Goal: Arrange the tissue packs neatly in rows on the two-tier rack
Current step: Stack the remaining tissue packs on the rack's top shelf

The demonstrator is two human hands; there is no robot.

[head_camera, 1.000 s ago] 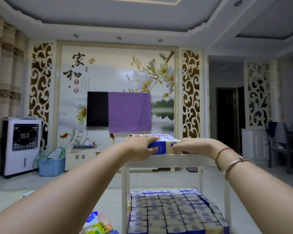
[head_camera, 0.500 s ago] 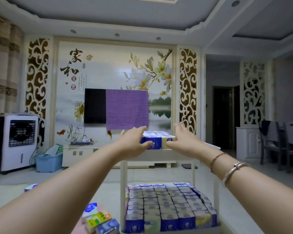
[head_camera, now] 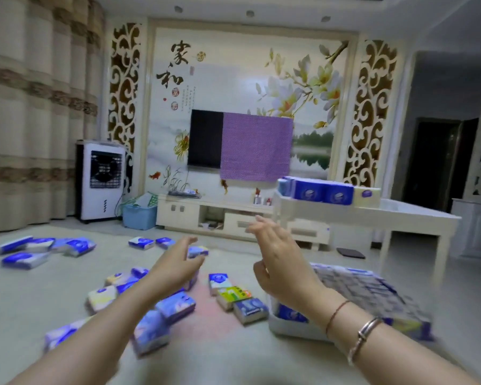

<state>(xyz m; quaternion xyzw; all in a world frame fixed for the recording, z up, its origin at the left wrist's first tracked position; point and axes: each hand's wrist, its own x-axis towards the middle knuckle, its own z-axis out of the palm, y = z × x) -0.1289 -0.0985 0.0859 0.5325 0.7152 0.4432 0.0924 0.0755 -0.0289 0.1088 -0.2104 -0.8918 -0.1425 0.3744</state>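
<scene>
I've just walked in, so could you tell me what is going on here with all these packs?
A person is stocking a two-tier rack with tissue packs. The lower tier looks full, and the top tier holds one short row. Both hands, left and right, are open and empty, held above loose packs scattered on the floor.

This is a home living room: a wall-mounted TV (head_camera: 205,138) half covered by a purple cloth (head_camera: 256,147) on a floral mural wall (head_camera: 303,79), a low cabinet (head_camera: 214,215) beneath, curtains (head_camera: 36,107) and an air cooler (head_camera: 100,179) at left.
</scene>
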